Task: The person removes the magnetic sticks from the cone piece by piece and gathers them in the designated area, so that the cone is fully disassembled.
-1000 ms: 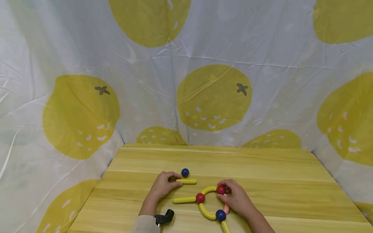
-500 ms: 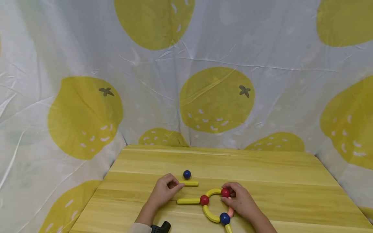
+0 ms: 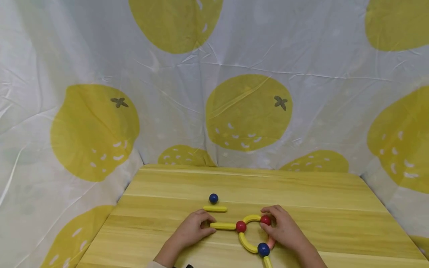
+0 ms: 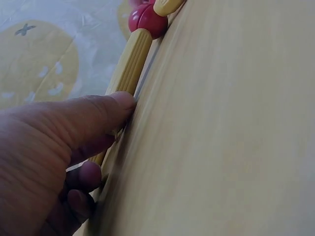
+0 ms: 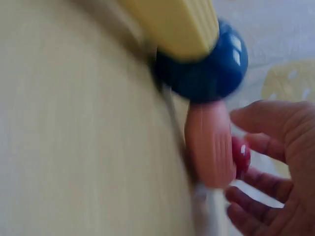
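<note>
In the head view my left hand (image 3: pixel 196 227) pinches the free end of a straight yellow rod (image 3: pixel 223 226) between thumb and fingers. The rod's other end meets a red ball (image 3: pixel 241 226), part of a ring with curved yellow rods (image 3: pixel 247 243), a blue ball (image 3: pixel 263 249) and a curved pink rod (image 5: pixel 211 147). My right hand (image 3: pixel 285 227) holds the ring's other red ball (image 3: pixel 266 220) between thumb and fingers, partly covering the pink rod. From the blue ball another yellow rod (image 3: pixel 267 262) runs toward the front, cut off by the frame.
Behind my left hand a loose straight yellow rod (image 3: pixel 215 209) lies on the wooden table (image 3: pixel 318 201). A loose blue ball (image 3: pixel 213 198) sits just beyond it. A lemon-print cloth (image 3: pixel 248 111) surrounds the table's back and sides.
My left hand has left the loose yellow rod, come nearer and taken the ring's straight rod. The joined ring has shifted right, with my right hand still at its red ball.
</note>
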Demonstrator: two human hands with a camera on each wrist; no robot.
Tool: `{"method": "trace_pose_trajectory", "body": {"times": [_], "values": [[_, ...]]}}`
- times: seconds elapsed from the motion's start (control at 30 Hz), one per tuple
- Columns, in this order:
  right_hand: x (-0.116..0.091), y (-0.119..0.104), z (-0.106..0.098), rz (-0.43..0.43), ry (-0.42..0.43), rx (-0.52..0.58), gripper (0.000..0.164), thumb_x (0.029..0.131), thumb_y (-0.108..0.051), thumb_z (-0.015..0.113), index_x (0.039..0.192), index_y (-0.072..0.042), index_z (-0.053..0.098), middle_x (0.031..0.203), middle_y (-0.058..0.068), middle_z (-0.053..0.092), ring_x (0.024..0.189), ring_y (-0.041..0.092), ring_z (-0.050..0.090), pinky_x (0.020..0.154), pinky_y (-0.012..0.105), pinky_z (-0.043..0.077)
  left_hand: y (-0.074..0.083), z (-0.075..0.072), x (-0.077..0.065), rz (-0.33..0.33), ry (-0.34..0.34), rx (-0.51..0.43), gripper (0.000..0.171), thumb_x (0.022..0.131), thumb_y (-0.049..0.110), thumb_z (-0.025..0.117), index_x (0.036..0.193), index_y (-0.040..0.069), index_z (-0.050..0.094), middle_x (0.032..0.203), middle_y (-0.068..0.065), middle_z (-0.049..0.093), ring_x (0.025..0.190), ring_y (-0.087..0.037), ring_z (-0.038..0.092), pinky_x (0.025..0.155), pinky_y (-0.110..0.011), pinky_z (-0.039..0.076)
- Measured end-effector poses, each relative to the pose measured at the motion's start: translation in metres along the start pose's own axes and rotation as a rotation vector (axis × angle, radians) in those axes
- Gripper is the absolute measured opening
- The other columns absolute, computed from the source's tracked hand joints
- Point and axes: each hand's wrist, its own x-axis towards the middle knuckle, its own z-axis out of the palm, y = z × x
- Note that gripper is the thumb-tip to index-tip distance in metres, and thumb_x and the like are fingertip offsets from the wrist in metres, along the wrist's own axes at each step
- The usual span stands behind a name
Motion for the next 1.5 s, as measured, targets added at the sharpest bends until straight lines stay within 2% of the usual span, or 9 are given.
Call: {"method": "trace_pose_trajectory", "body": {"times": [0.13, 0.3, 0.43, 0.6, 0.83, 0.97, 1.2, 1.37, 1.5], "values": [[-0.002, -0.016, 0.006, -0.217, 0.008, -0.136, 0.037, 0.085, -0.032, 0.083, 0.118, -0.020, 0.071, 0.118, -0.009, 0.064, 0.111, 0.017, 0.059, 0.102, 0.044, 0.051, 0.000, 0.003, -0.002, -0.019, 0.010, -0.051, 0.021, 0.092, 0.036, 0.077, 0.107, 0.021, 0.075, 0.093, 0.010, 0.064, 0.075, 0.002, 0.050, 0.067, -0.019, 0.046], [0.001, -0.032, 0.015, -0.395, -0.115, -0.177, 0.038, 0.091, -0.039, 0.077, 0.122, -0.018, 0.071, 0.123, -0.004, 0.068, 0.121, 0.024, 0.062, 0.115, 0.069, 0.030, 0.001, 0.004, -0.003, -0.053, 0.019, -0.152, 0.021, 0.094, 0.035, 0.075, 0.108, 0.020, 0.075, 0.085, 0.009, 0.061, 0.069, 0.001, 0.049, 0.062, -0.020, 0.045], [0.006, -0.037, 0.020, -0.414, -0.189, -0.218, 0.032, 0.096, -0.040, 0.071, 0.122, -0.021, 0.071, 0.119, -0.007, 0.071, 0.113, 0.017, 0.066, 0.109, 0.057, 0.044, 0.002, 0.004, -0.003, -0.084, 0.024, -0.199, 0.019, 0.093, 0.033, 0.076, 0.107, 0.021, 0.075, 0.081, 0.008, 0.059, 0.067, -0.001, 0.049, 0.060, -0.020, 0.044], [0.008, -0.037, 0.024, -0.395, -0.185, -0.237, 0.028, 0.099, -0.043, 0.066, 0.120, -0.024, 0.072, 0.113, -0.011, 0.071, 0.102, 0.011, 0.066, 0.088, 0.038, 0.056, 0.002, 0.005, -0.003, -0.098, 0.011, -0.237, 0.019, 0.093, 0.031, 0.076, 0.107, 0.018, 0.076, 0.078, 0.006, 0.058, 0.064, -0.001, 0.048, 0.058, -0.020, 0.043], [0.008, -0.030, 0.023, -0.326, -0.133, -0.253, 0.029, 0.096, -0.041, 0.070, 0.120, -0.023, 0.072, 0.113, -0.009, 0.072, 0.103, 0.014, 0.066, 0.088, 0.039, 0.056, -0.002, 0.002, -0.005, -0.120, 0.013, -0.272, 0.018, 0.094, 0.029, 0.075, 0.107, 0.017, 0.075, 0.078, 0.005, 0.059, 0.064, -0.002, 0.047, 0.057, -0.020, 0.042], [0.007, -0.024, 0.020, -0.255, -0.072, -0.272, 0.031, 0.092, -0.034, 0.076, 0.119, -0.020, 0.072, 0.113, -0.005, 0.072, 0.105, 0.018, 0.067, 0.091, 0.042, 0.056, -0.005, 0.000, -0.005, -0.152, 0.082, -0.269, 0.019, 0.094, 0.030, 0.075, 0.108, 0.018, 0.075, 0.081, 0.005, 0.061, 0.066, -0.003, 0.049, 0.058, -0.021, 0.044], [0.007, -0.019, 0.018, -0.164, 0.003, -0.243, 0.030, 0.090, -0.032, 0.079, 0.116, -0.018, 0.074, 0.108, -0.006, 0.073, 0.104, 0.020, 0.068, 0.092, 0.044, 0.056, -0.012, 0.000, -0.005, -0.121, 0.257, -0.120, 0.018, 0.089, 0.022, 0.080, 0.106, 0.017, 0.076, 0.085, 0.007, 0.065, 0.068, 0.001, 0.051, 0.060, -0.020, 0.048], [0.007, -0.019, 0.015, -0.085, 0.032, -0.221, 0.031, 0.089, -0.033, 0.080, 0.115, -0.018, 0.075, 0.107, -0.004, 0.074, 0.103, 0.022, 0.068, 0.092, 0.046, 0.055, -0.013, 0.002, -0.004, -0.089, 0.308, -0.072, 0.017, 0.087, 0.018, 0.081, 0.103, 0.015, 0.076, 0.087, 0.006, 0.065, 0.067, 0.003, 0.050, 0.059, -0.019, 0.047], [0.006, -0.018, 0.010, -0.038, 0.038, -0.206, 0.029, 0.087, -0.035, 0.082, 0.111, -0.020, 0.075, 0.097, -0.006, 0.073, 0.091, 0.015, 0.066, 0.083, 0.040, 0.055, -0.012, 0.005, -0.003, -0.074, 0.333, -0.014, 0.015, 0.085, 0.017, 0.083, 0.099, 0.014, 0.077, 0.094, 0.005, 0.062, 0.070, 0.003, 0.049, 0.061, -0.018, 0.047]]}}
